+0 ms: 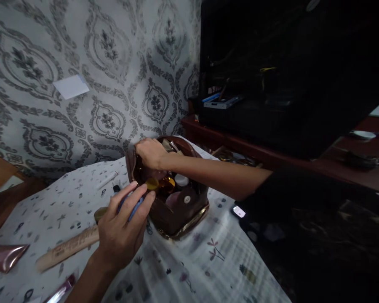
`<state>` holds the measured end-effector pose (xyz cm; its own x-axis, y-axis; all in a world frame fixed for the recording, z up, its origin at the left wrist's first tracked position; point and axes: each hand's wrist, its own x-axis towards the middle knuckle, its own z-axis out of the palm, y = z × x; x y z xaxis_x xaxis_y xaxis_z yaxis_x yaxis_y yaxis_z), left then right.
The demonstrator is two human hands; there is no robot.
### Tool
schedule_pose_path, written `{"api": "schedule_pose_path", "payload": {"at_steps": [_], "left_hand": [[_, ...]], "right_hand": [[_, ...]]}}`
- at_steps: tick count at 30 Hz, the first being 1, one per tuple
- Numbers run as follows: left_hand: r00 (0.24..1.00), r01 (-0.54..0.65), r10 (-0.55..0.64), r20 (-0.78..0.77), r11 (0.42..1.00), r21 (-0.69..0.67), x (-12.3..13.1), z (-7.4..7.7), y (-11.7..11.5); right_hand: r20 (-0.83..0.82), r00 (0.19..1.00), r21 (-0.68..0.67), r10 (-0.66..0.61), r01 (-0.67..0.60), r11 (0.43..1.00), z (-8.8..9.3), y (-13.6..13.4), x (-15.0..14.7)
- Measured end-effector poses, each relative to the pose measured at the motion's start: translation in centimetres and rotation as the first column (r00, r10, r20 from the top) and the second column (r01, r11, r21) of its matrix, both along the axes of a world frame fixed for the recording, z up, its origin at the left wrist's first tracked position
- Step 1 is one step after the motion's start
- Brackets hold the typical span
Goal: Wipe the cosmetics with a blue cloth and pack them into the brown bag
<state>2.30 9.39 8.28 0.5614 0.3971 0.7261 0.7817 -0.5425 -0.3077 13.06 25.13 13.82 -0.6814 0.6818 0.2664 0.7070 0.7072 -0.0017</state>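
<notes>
A brown zippered bag (pixel 177 214) stands open on a patterned white cloth, with several small containers inside, among them an amber one (pixel 167 185) and a white-lidded one (pixel 181 180). My right hand (pixel 151 153) reaches into the bag's far left side; its fingertips are hidden inside. My left hand (pixel 126 219) is at the bag's near left edge, fingers spread, with a blue item (pixel 135 208) showing behind the fingers. Whether it grips that item is unclear. A beige tube (pixel 68 247) lies left of my left hand.
On the cloth (pixel 164 273) are a shiny pink tube (pixel 8 256), a purple-capped item (pixel 61 289) and a white stick (pixel 108 179). Patterned wallpaper rises behind. A dark red surface (pixel 214 139) with a black screen is at the right.
</notes>
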Motion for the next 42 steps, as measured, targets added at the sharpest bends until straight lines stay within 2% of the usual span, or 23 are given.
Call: {"api": "schedule_pose_path", "payload": {"at_steps": [5,10,16,21,27,31,34,37,42], "left_hand": [[1.0,-0.002,0.002,0.015,1.0,-0.013,0.0,-0.1,0.0],[1.0,0.001,-0.001,0.019,1.0,-0.01,0.1,-0.1,0.0],[0.999,-0.01,0.011,0.03,1.0,-0.021,0.1,-0.2,0.0],[0.999,-0.004,0.006,0.054,0.999,-0.038,0.1,-0.3,0.0],[0.998,0.005,-0.001,0.063,0.998,-0.063,0.1,-0.4,0.0],[0.997,0.017,-0.011,0.074,0.996,-0.084,0.1,-0.3,0.0],[0.997,0.038,-0.031,0.076,0.995,-0.089,0.1,-0.2,0.0],[0.994,0.06,-0.051,0.095,0.995,-0.085,0.1,-0.2,0.1],[0.987,0.103,-0.086,0.139,0.987,-0.12,0.0,-0.1,0.3]], "right_hand": [[-0.035,0.999,0.052,0.026,-0.024,0.998,-0.7,0.4,-0.1],[-0.052,0.997,0.027,0.057,-0.056,0.998,-1.1,0.4,0.6],[-0.006,0.995,0.048,0.101,-0.101,0.994,-1.4,0.5,0.6],[0.025,0.995,0.049,0.091,-0.093,0.995,-1.4,0.2,0.7],[0.015,0.997,0.11,0.072,-0.074,0.991,-1.4,0.0,0.9],[0.006,0.996,0.081,0.094,-0.094,0.992,-1.5,0.0,1.3],[-0.087,0.995,0.03,0.058,-0.056,0.998,-1.8,-0.9,1.8],[-0.28,0.959,0.003,0.032,-0.033,0.999,-2.0,-3.1,2.9],[-0.608,0.794,0.001,0.013,-0.016,1.0,-2.2,-9.8,5.6]]}}
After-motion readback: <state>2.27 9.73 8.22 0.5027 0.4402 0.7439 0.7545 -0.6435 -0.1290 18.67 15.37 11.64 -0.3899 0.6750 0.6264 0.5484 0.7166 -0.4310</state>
